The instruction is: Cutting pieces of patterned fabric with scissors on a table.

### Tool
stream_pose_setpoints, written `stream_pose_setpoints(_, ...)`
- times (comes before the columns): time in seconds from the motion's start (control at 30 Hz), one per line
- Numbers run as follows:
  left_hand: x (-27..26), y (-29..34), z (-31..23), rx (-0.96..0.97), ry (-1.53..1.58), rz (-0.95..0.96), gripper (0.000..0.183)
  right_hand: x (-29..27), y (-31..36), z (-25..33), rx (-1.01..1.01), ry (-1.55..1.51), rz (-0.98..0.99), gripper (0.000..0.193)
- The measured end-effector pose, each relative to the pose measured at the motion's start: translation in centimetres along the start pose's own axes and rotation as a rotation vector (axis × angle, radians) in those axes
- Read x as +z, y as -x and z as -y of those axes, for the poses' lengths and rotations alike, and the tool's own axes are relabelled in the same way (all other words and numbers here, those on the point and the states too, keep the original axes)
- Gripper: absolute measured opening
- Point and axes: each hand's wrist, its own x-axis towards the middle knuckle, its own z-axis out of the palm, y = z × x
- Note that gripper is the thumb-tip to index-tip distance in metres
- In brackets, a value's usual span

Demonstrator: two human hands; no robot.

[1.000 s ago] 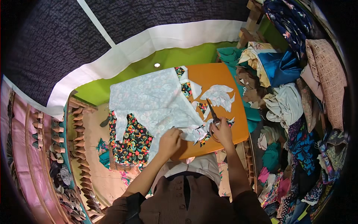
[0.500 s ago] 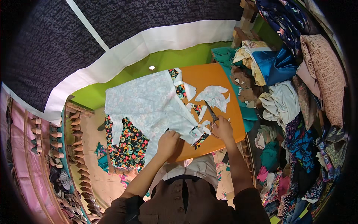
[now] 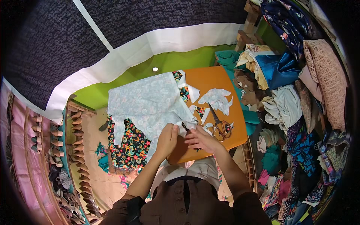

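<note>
A large floral cloth [image 3: 146,101], pale on its upturned side and black with bright flowers on its printed side, spreads over the orange table [image 3: 204,78] and hangs past the left edge. At its near right corner my left hand [image 3: 167,139] is closed on the cloth, fingers together. Beside it my right hand [image 3: 204,140] has its fingers apart, tips close to the cloth's edge; whether they touch it I cannot make out. The scissors [image 3: 216,123] lie on the table just right of that hand, their blades pointing away.
Pale offcuts [image 3: 216,99] and a small printed scrap [image 3: 200,111] lie on the table's right part. Heaped fabrics [image 3: 283,107] crowd the right side. Wooden shoe-shaped forms [image 3: 77,150] line a rack at left. A dark patterned curtain [image 3: 150,15] hangs at the back.
My right hand has let go of the scissors, which now rest on the table, and has moved left toward my left hand. My left hand has stayed near the same corner.
</note>
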Motion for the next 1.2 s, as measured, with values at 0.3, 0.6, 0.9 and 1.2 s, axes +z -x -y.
stream_pose_setpoints(0.3,1.2,2.0,-0.5,0.34,-0.003,0.243,0.03,-0.8,-2.5,-3.2,-0.388,0.228,-0.165,0.053)
stream_pose_setpoints(0.6,2.7,4.4,5.0,-0.847,1.058,0.666,0.067,-0.7,2.1,-2.0,-0.23,0.001,-0.171,0.026)
stream_pose_setpoints(0.9,4.4,2.1,4.2,-0.755,1.424,0.426,0.043,-1.6,4.8,-3.3,-0.185,0.203,-0.227,0.029)
stream_pose_setpoints(1.2,2.6,1.2,5.9,-0.827,1.686,0.289,0.033,-2.7,6.2,-3.1,-0.353,0.415,-0.327,0.023)
